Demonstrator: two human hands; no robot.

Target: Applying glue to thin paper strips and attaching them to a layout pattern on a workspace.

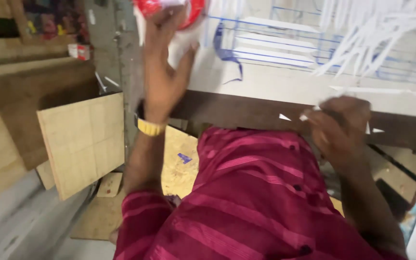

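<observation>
My left hand reaches up over the white worktop and grips a red and white round container near the top edge of the view. A yellow band sits on that wrist. My right hand is at the table's front edge, fingers closed on a bunch of thin white strips that fan out up and to the right. Blue drawn lines cross the white surface between the hands. My red striped shirt fills the lower middle.
Plywood boards lean at the left, with larger brown sheets behind them. The dark wooden table edge runs across the middle. Board offcuts lie on the grey floor below. A small red and white box sits at the upper left.
</observation>
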